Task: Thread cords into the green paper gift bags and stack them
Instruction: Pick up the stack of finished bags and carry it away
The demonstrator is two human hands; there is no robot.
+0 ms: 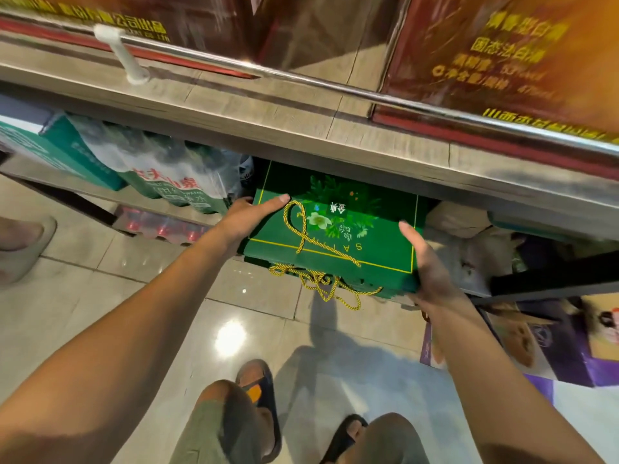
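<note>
Green bags (368,242) held by left grip (249,216) and right grip (425,262)

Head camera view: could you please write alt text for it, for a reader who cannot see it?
A person's left hand and right hand grip the sides of a flat stack of green gift bags at the opening under a counter. Gold cords loop across the top bag and dangle from the stack's near edge.

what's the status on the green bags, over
Left hand and right hand grip the green bag stack by its side edges. Stack flat, partly under the counter, gold cords hanging off the near edge. Bottled water pack close on the left.
</note>
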